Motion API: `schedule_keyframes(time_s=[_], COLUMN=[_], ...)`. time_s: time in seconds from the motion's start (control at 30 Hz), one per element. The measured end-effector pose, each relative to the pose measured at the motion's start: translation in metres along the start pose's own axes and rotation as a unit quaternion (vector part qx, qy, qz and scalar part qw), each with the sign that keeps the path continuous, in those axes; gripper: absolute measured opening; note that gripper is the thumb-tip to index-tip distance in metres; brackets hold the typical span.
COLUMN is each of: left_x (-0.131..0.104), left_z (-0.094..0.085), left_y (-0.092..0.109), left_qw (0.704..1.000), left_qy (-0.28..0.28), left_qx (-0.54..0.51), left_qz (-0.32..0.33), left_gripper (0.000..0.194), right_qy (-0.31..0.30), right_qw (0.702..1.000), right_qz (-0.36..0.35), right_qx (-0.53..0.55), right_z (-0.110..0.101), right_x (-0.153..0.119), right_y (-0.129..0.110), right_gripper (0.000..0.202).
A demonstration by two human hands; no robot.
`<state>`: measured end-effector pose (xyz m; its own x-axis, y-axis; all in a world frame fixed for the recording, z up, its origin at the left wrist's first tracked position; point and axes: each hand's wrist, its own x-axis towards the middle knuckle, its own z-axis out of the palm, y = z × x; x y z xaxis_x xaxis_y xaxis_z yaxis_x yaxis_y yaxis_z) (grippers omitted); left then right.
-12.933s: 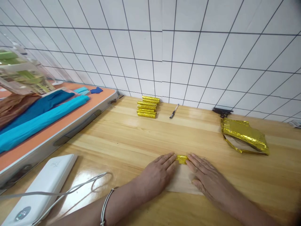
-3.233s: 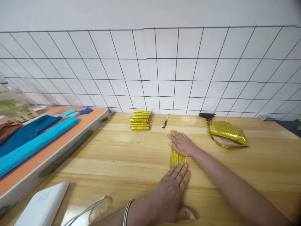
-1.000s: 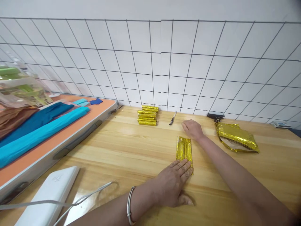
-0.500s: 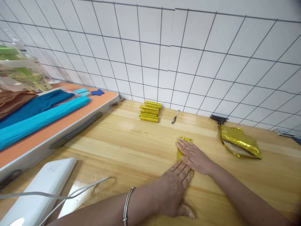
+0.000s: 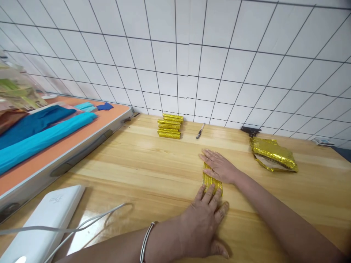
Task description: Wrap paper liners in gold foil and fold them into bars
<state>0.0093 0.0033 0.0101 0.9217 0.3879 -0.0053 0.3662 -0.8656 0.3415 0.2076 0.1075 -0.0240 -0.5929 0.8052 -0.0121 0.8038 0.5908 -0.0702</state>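
On the wooden table lies a folded piece of gold foil [image 5: 212, 181] with narrow pleats. My right hand [image 5: 221, 166] rests flat over its far part, fingers stretched out and hiding that end. My left hand [image 5: 204, 223], with a bangle at the wrist, has its fingers spread, and the fingertips touch the near edge of the foil. Further back, by the wall, several narrow gold foil strips [image 5: 169, 126] lie in a stack. A larger gold foil packet [image 5: 274, 153], partly opened, lies to the right.
A pen [image 5: 200, 130] and a black clip [image 5: 250, 130] lie near the tiled wall [image 5: 208, 73]. At left, an orange board [image 5: 82, 128] carries blue cloth [image 5: 49, 140]. A white power bank [image 5: 46, 219] with cables [image 5: 101, 214] sits at front left on the table [image 5: 153, 164].
My hands have moved apart: the right slid away along the foil and the left drew back slightly, so more of the pleated foil shows between them. The view shifted a little.
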Motion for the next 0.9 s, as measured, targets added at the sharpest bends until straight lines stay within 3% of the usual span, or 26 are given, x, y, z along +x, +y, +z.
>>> schedule_keyframes(time_s=[0.9], left_x=[0.0059], left_z=[-0.0070], left_y=[0.0091], left_qw=[0.998], left_qy=[0.000], left_qx=[0.056], left_qz=[-0.002], left_gripper=[0.082], right_qy=[0.006], right_qw=[1.000], right_qz=[-0.013], right_qx=[0.002], right_z=[0.0015], right_x=[0.0009], right_y=[0.0065], right_gripper=[0.061])
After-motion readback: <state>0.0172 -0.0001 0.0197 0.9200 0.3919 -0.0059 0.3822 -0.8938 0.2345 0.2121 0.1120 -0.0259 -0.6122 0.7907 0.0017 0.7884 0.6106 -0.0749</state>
